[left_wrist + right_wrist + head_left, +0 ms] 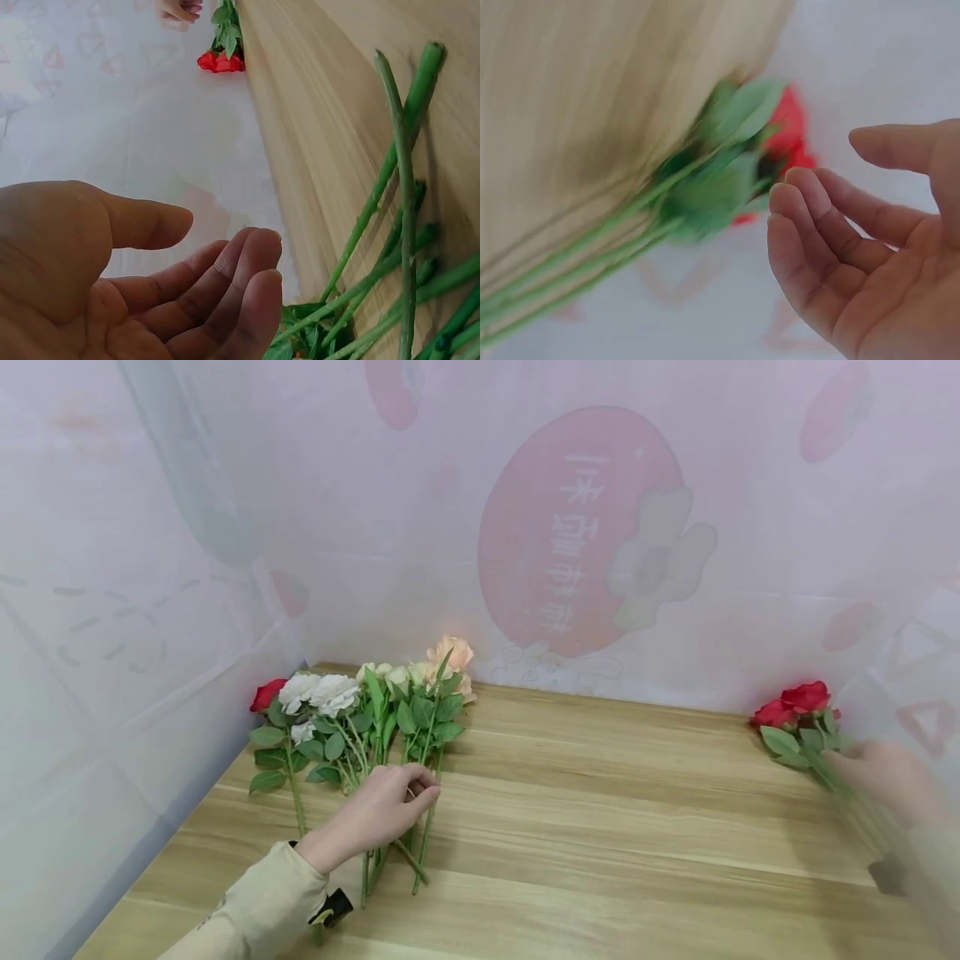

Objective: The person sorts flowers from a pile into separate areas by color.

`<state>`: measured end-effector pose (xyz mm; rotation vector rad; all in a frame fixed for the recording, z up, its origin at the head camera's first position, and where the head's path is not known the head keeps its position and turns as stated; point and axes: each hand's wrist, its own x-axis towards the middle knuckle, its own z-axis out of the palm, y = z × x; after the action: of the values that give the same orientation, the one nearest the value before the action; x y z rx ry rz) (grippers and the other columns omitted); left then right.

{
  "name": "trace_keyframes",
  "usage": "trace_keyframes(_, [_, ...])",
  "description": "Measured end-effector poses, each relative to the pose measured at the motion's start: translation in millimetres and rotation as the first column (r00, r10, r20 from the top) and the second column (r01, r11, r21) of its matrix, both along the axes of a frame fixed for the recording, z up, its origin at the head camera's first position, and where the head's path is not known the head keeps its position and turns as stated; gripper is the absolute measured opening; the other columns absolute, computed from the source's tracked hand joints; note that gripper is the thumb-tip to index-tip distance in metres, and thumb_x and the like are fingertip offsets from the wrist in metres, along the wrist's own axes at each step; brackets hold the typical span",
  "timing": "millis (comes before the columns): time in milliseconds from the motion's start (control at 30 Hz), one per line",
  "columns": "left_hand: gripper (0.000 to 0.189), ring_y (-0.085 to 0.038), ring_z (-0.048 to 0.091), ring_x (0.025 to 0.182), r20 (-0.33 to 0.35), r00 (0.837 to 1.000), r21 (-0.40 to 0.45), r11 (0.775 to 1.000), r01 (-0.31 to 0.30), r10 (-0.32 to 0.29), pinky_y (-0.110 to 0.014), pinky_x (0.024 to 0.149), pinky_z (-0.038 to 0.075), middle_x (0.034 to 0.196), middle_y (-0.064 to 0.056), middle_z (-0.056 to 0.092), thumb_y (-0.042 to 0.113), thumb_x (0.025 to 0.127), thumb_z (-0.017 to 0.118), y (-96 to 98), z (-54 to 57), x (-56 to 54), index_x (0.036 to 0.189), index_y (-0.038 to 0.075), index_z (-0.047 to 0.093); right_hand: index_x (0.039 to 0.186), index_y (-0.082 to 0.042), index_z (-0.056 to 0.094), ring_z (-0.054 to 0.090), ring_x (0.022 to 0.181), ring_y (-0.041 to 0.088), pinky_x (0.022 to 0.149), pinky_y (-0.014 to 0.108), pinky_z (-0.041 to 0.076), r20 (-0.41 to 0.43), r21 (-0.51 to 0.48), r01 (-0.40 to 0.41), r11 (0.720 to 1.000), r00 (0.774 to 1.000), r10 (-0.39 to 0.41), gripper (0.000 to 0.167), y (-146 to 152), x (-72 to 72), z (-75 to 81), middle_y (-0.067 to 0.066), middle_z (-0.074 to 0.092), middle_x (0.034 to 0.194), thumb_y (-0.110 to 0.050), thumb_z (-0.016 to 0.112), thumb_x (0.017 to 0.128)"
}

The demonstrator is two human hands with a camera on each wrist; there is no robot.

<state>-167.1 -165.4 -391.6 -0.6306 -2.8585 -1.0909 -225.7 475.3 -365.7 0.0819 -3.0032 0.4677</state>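
My left hand (390, 802) hovers over the stems of several flowers on the left of the table. In the left wrist view its fingers (251, 255) bend loosely with nothing between them, beside green stems (409, 217). Below it lie white roses (333, 695), pale cream flowers (397, 677), peach roses (452, 652) and one red rose (267, 695). At the far right my right hand (888, 777), blurred, is beside red roses (806, 697). The right wrist view shows that hand (855, 262) empty, fingers relaxed, close to the leaves and red blooms (787, 127).
The wooden table (600, 827) meets a pale printed sheet (375, 527) hung as a wall behind it and at both sides. Wood surface stretches between the two flower groups. A black strap end (333, 907) hangs by my left cuff.
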Motion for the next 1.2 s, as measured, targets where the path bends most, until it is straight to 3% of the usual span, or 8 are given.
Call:
trace_keyframes(100, [0.011,-0.004,0.055,0.062,-0.025,0.999,-0.028,0.999,-0.039,0.039,-0.026,0.057,0.048,0.079,0.005,0.064,0.014,0.097,0.062,-2.0,1.6,-1.6,0.099,0.006,0.07,0.075,0.006,0.065,0.053,0.06,0.025,0.055,0.039,0.043,-0.02,-0.025,0.005,1.0,1.0,-0.005,0.045,-27,7.3,9.1,0.011,0.058,0.065,-0.03,0.056,0.1])
trace_keyframes(200, [0.012,-0.005,0.054,0.058,-0.023,0.997,-0.055,0.996,-0.073,0.072,-0.027,0.055,0.047,0.077,0.006,0.064,0.015,0.098,0.061,-4.8,4.3,-3.8,0.098,0.006,0.07,0.101,0.013,0.066,0.061,0.077,0.036,0.06,0.044,0.048,-0.033,-0.061,0.02,0.998,0.999,-0.022,0.049,-54,16.8,17.1,0.023,0.067,0.088,-0.035,0.057,0.1])
trace_keyframes(333, [0.014,-0.008,0.055,0.056,0.001,0.995,-0.087,0.991,-0.1,0.1,-0.029,0.054,0.048,0.079,0.002,0.064,0.018,0.099,0.06,-11.7,11.3,-11.9,0.099,0.006,0.068,0.113,0.008,0.063,0.062,0.083,0.035,0.06,0.042,0.047,-0.048,-0.088,0.033,0.996,0.998,-0.037,0.057,-91,32.1,28.1,0.02,0.068,0.095,-0.046,0.055,0.099])
trace_keyframes(533, [0.018,-0.012,0.054,0.053,0.021,0.991,-0.108,0.986,-0.129,0.132,-0.032,0.053,0.046,0.085,0.0,0.065,0.021,0.101,0.056,-14.9,21.9,-26.6,0.103,0.006,0.067,0.106,-0.001,0.068,0.063,0.08,0.027,0.061,0.037,0.048,-0.167,-0.159,-0.022,0.987,0.986,-0.005,0.044,-142,51.2,25.6,0.01,0.069,0.09,-0.043,0.058,0.098])
trace_keyframes(767, [0.017,-0.013,0.047,0.049,0.059,0.987,-0.15,0.979,-0.139,0.149,-0.03,0.048,0.04,0.07,0.002,0.058,0.021,0.1,0.059,-3.8,26.0,-37.5,0.097,0.006,0.066,0.101,-0.011,0.071,0.064,0.077,0.017,0.061,0.028,0.05,-0.231,-0.224,-0.09,0.97,0.972,0.037,0.026,-186,72.0,19.1,0.0,0.069,0.086,-0.035,0.064,0.097])
trace_keyframes(867, [0.028,-0.01,0.034,0.043,0.061,0.978,-0.195,0.964,-0.183,0.198,-0.026,0.041,0.029,0.056,0.006,0.042,0.021,0.098,0.062,-3.2,23.5,-41.2,0.073,0.01,0.058,0.098,-0.012,0.071,0.063,0.074,0.011,0.062,0.025,0.051,-0.265,-0.248,-0.136,0.959,0.962,0.068,0.018,-197,75.7,17.2,-0.003,0.068,0.084,-0.029,0.067,0.096])
trace_keyframes(967, [0.046,-0.008,0.023,0.04,0.055,0.971,-0.233,0.948,-0.215,0.234,-0.023,0.039,0.02,0.048,0.007,0.023,0.021,0.095,0.065,-5.6,18.3,-44.4,0.057,0.015,0.04,0.097,-0.011,0.071,0.062,0.072,0.008,0.063,0.023,0.051,-0.287,-0.259,-0.179,0.949,0.952,0.101,0.013,-205,78.0,15.8,-0.006,0.066,0.083,-0.024,0.069,0.095])
trace_keyframes(1200, [0.054,-0.008,0.023,0.038,0.094,0.969,-0.249,0.947,-0.201,0.23,-0.022,0.038,0.019,0.046,0.008,0.019,0.022,0.095,0.066,-9.0,5.3,-52.3,0.053,0.017,0.034,0.096,-0.013,0.071,0.061,0.071,0.007,0.064,0.025,0.052,-0.276,-0.235,-0.199,0.951,0.952,0.131,0.012,-217,79.5,14.3,-0.009,0.065,0.081,-0.025,0.068,0.095])
